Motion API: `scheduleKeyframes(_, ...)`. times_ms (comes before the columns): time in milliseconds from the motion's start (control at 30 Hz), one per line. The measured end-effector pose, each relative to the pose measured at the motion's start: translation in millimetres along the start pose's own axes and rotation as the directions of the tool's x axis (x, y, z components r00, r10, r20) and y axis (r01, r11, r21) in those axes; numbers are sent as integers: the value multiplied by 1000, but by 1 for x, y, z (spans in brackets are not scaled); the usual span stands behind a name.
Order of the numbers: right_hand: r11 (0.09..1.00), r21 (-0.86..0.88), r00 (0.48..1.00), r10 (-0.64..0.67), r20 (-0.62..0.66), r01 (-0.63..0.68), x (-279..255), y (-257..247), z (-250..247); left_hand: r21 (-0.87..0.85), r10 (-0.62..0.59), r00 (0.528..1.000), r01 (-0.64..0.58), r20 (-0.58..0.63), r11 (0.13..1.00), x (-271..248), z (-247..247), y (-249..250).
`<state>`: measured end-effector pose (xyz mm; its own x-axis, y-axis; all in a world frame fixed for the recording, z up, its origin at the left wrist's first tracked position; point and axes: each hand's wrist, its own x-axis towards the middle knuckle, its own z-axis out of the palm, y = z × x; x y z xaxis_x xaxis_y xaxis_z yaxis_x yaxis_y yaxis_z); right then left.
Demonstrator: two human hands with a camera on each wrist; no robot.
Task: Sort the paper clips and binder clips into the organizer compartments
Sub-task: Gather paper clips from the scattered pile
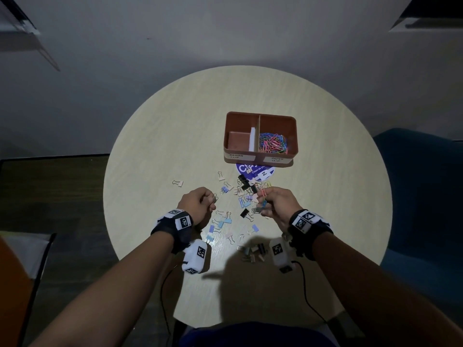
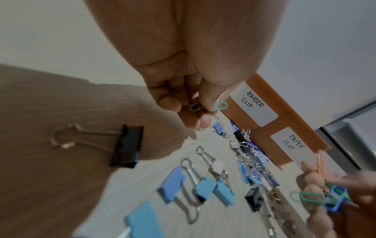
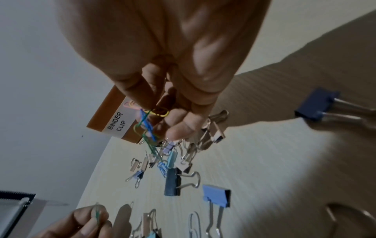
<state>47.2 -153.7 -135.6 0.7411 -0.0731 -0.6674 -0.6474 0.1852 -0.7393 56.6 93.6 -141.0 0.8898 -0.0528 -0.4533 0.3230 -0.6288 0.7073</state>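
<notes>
Light, springy paper clips (image 3: pixel 149 127) are pinched in the right hand (image 1: pixel 275 204) and the left hand (image 1: pixel 199 204); wires tangle easily, so loops should be gripped.

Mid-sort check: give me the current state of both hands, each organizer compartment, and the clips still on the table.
left hand: curled, pinching a few paper clips.
right hand: gripping a bunch of coloured paper clips.
binder clip compartment: no clips visible in it.
paper clip compartment: holds a pile of coloured paper clips.
binder clips: scattered loose on the table, unsorted.
</notes>
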Motion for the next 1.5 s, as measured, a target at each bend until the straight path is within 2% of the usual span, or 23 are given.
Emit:
scheduleKeyframes(100, 985, 146, 996, 86, 29, -89, 2, -3, -2, -70, -5, 999, 8, 35, 997, 1, 2, 9)
scheduleKeyframes(200, 963, 209, 985, 162, 63, -172, 5, -4, -6, -226, -103, 993, 114, 60, 968, 5, 10, 16)
scheduleKeyframes(300, 970, 126, 978, 208, 25, -210, 8, -6, -12, -432, -179, 978, 208, 107, 878, 8, 17, 24)
scheduleKeyframes(367, 984, -29, 984, 177, -31, -178, 10, -7, -20, -445, -191, 972, 234, 141, 864, 8, 21, 33)
scheduleKeyframes(467, 935, -350, 993, 21, -117, -61, 12, -11, -31, -266, -161, 977, 193, 140, 944, 3, 29, 48)
scheduleKeyframes(567, 799, -601, 982, -137, -129, 33, 15, -15, -35, -100, -116, 987, 127, 107, 987, 4, 39, 56)
scheduleKeyframes(667, 684, -726, 961, -245, -131, 75, 22, -19, -36, 138, -17, 993, 1, 117, 990, 11, 48, 64)
scheduleKeyframes(767, 574, -811, 950, -301, -79, 115, 29, -24, -34, 258, 67, 987, -104, 148, 961, 17, 55, 74)
scheduleKeyframes(867, 505, -851, 948, -318, -28, 144, 36, -28, -31, 348, 71, 986, -121, 154, 930, 24, 59, 80)
scheduleKeyframes(967, 456, -880, 967, -254, 12, 131, 43, -25, -32, 447, 57, 990, -109, 127, 888, 30, 55, 77)
scheduleKeyframes(1167, 492, -864, 984, -179, 22, 109, 45, -13, -44, 463, 41, 995, -77, 87, 883, 22, 45, 54)
scheduleKeyframes(1267, 533, -840, 985, -169, 17, 106, 46, -15, -46, 467, 114, 987, -155, 115, 871, 18, 44, 49)
scheduleKeyframes(1367, 578, -808, 979, -204, -7, 115, 49, -16, -47, 515, 175, 969, -241, 172, 823, 18, 49, 50)
scheduleKeyframes(1500, 533, -840, 973, -230, -26, 104, 51, -15, -45, 586, 178, 968, -250, 178, 771, 20, 56, 49)
